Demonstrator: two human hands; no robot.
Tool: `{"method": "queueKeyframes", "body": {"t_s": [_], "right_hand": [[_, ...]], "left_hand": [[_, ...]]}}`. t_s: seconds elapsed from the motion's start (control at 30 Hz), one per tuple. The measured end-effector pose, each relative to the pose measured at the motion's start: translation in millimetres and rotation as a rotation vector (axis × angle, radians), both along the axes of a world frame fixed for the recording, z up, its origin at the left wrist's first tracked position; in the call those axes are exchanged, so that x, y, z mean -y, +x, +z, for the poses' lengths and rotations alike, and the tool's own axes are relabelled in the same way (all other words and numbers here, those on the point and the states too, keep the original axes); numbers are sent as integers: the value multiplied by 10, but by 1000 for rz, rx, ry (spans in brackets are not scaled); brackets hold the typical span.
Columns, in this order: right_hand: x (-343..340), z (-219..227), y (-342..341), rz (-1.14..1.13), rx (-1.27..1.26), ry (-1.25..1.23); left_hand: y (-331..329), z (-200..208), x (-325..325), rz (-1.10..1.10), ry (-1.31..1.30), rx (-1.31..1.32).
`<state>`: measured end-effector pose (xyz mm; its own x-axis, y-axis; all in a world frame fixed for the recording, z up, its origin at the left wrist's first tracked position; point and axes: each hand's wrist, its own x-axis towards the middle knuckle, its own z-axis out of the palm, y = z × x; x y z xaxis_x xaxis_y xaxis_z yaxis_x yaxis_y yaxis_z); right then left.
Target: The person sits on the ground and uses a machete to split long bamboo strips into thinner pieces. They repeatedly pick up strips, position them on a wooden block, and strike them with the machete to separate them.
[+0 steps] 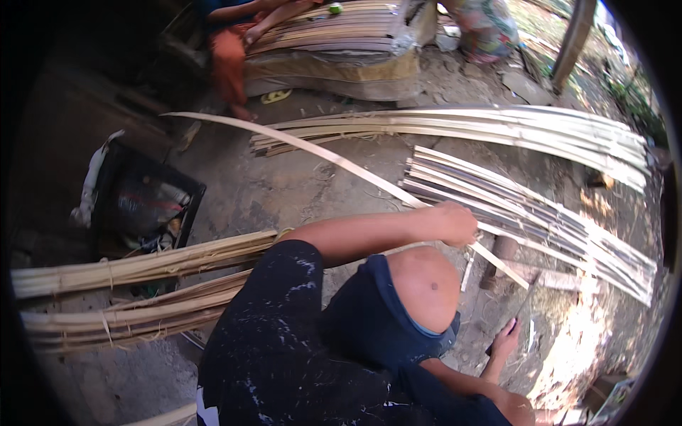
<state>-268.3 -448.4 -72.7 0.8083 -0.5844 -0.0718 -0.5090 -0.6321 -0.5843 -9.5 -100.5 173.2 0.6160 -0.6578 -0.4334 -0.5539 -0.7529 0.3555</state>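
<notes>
My left hand [453, 224] is closed around a long, pale bamboo strip [334, 157] near its right end, above my bare knee. From the hand, the longer part of the strip runs up and left across the floor area, while a short end slants down to the right. Lower right, my right hand [504, 339] grips the dark handle of a knife [526, 304]. Its thin blade points upward, close to the strip's short end; whether they touch I cannot tell. A short wooden piece [558, 277] lies just beyond the blade.
Split bamboo bundles lie right [526, 206], farther back [455, 128] and left [142, 263]. Another person [231, 57] sits at the back beside strips on a covered stack [334, 74]. A dark, open-framed box [149, 199] stands left. A post [574, 46] rises far right.
</notes>
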Motion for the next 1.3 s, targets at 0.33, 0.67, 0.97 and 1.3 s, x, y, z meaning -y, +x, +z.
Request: {"method": "queueKeyframes", "body": {"t_s": [0.33,0.67,0.97,1.3], "right_hand": [[-90,385,83,-55,25,127],[-239,500,78,-123,-8,205],[-336,456,156,-165,86,233],[-180,511,36,-135,24,296]], "left_hand": [[-237,-847,-2177,253,312,204],[727,-536,-1323,-129,420,155],[1118,-1699,1250,-643,208,325],[1158,-1597,1478,-5,-182,72]]}}
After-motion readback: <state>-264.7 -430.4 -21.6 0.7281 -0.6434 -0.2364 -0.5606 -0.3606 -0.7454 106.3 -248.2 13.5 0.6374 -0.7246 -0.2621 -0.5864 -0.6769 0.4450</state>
